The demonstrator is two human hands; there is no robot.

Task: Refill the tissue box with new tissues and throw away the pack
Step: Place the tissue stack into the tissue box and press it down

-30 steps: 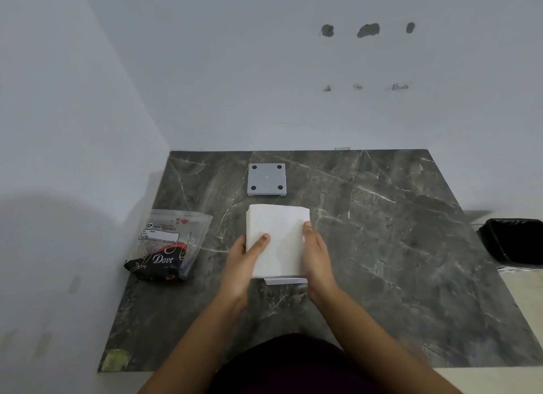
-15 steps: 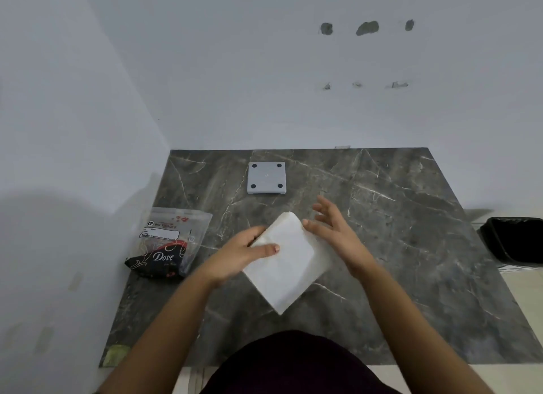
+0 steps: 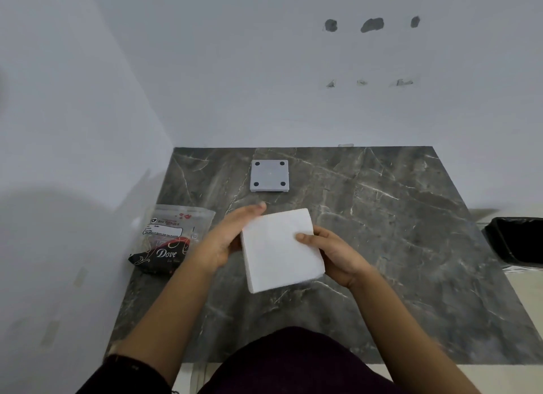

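Both hands on the stack of white tissues (image 3: 280, 248), held just above the dark marble-patterned table (image 3: 396, 246): right hand (image 3: 335, 254) clamped on the stack's right edge, thumb on top and fingers underneath; left hand (image 3: 226, 239) flat against the left edge, fingers extended along the far corner, steadying more than gripping. Stack square, thick, turned a little off the table's lines, free of any wrapper.

Just left of the left hand, the tissue pack (image 3: 173, 242), a slack plastic bag printed "Dove", lying on the table near its left edge and looking emptied. Farther back, toward the wall, a grey square piece with four dark round feet (image 3: 269, 175), probably the tissue box resting upside down or its base plate; cannot tell which from this view, and no opening visible. Well apart to the right, beyond the table's edge, a black bin (image 3: 517, 239) on the floor.

Judged progress: tissues out of the pack, so the unpacking step appears done. Left to do: stack into the box, box closed and set upright, then the pack carried across to the bin. Roughly the first third complete, with loading the box as the likely step in hand.
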